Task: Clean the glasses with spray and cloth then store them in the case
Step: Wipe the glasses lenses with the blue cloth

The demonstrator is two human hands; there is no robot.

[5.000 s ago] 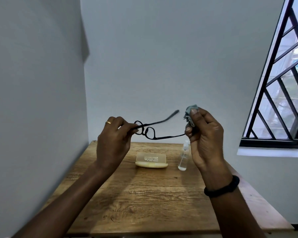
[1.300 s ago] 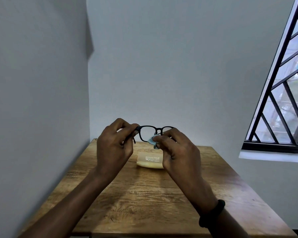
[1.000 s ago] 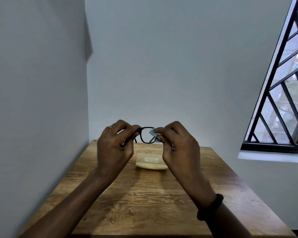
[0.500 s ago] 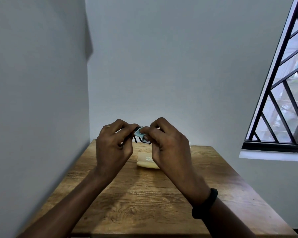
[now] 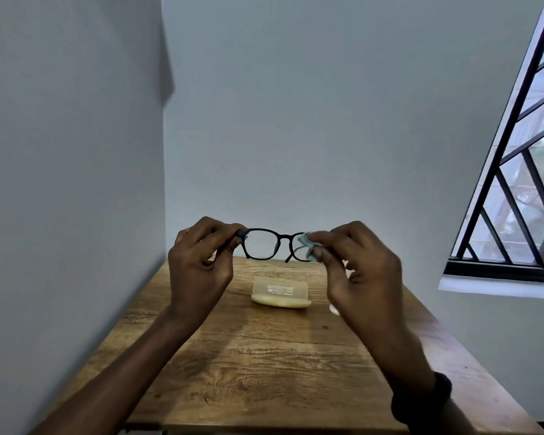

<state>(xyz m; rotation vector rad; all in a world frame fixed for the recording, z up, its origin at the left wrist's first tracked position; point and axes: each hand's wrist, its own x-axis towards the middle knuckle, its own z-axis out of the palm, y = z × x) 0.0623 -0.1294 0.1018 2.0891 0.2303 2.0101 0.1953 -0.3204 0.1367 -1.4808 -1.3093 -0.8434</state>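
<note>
Left hand (image 5: 198,271) pinches the left end of the black-framed glasses (image 5: 275,244) between thumb and curled fingers, closed on the frame at the hinge corner and holding the pair up in the air above the far half of the wooden table (image 5: 264,356). Right hand (image 5: 361,274) is closed too — its thumb and fingertips press a small pale blue-grey cloth (image 5: 307,243) onto the lens at the frame's right end, so that lens is mostly covered, while the left lens shows clear and unobstructed. The frame sits roughly level, its front facing away toward the grey wall (image 5: 327,120), and one folded temple tip shows as a short dark stroke under the bridge.

Below the glasses and well apart from them, a pale yellow glasses case (image 5: 280,296) lies on the table with its translucent lid carrying small printed text; whether it is latched I cannot tell. Just beside the right palm, a sliver of the clear spray bottle (image 5: 334,309) peeks out on the table, most of it hidden behind the hand. A black band (image 5: 421,400) wraps the right wrist — and a thin ring glints on a left finger. At the right edge stands a window with dark diagonal bars (image 5: 515,171).
</note>
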